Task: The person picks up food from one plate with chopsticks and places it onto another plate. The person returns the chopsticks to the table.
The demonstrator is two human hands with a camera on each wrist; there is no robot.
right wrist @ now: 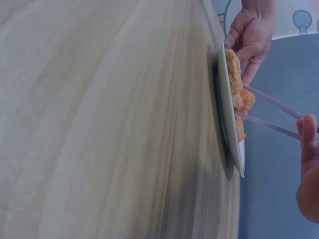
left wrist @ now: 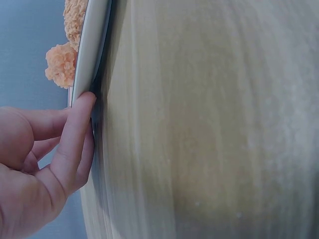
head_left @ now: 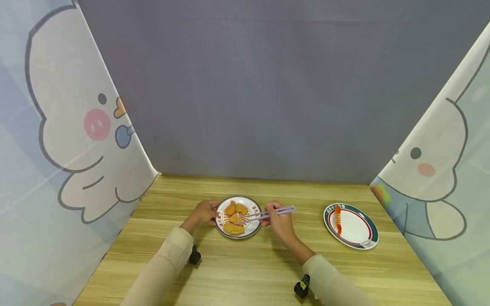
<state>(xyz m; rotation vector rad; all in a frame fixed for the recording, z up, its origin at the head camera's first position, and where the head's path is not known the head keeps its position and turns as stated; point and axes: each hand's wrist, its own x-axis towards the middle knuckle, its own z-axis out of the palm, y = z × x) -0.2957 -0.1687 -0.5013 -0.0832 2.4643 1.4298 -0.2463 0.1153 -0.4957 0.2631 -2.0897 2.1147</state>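
"Grey cloth (head_left: 249, 106) makes up the back wall, and a wood-grained counter (head_left: 229, 272) runs from it towards me."

"What lies in front of you?"

"Golden-brown, fried-looking pieces (head_left: 234, 230), several of them, grouped over the middle and left of a white plate (head_left: 250, 229) with a thin dark rim and red lettering."

"Is anything reaching in among them?"

"Yes, pale lilac chopsticks (right wrist: 271, 126), slanting in from the right. Their tips sit either side of one middle piece; whether they squeeze it, I can't tell."

"Who has those?"

"I do. My right grip (head_left: 278, 216) is closed round them, just off the plate's right edge."

"And the other one?"

"My left grip (head_left: 205, 211) pinches the opposite rim of the plate, which sits on the counter."

"Anything farther out?"

"Well to my right is a second plate (head_left: 357, 225), with a green border and a red ring inside it. Something orange-red and shrimp-like (head_left: 338, 221) lies along its left side. Nearer me, both my sleeves (head_left: 164, 261) are cream, and a small black device (head_left: 195, 255) shows beside each cuff."

"And at the sides?"

"Pale printed cloths (head_left: 23, 170), one left and one right, each bearing a big white cartoon figure (head_left: 65, 127) with dark outlines."
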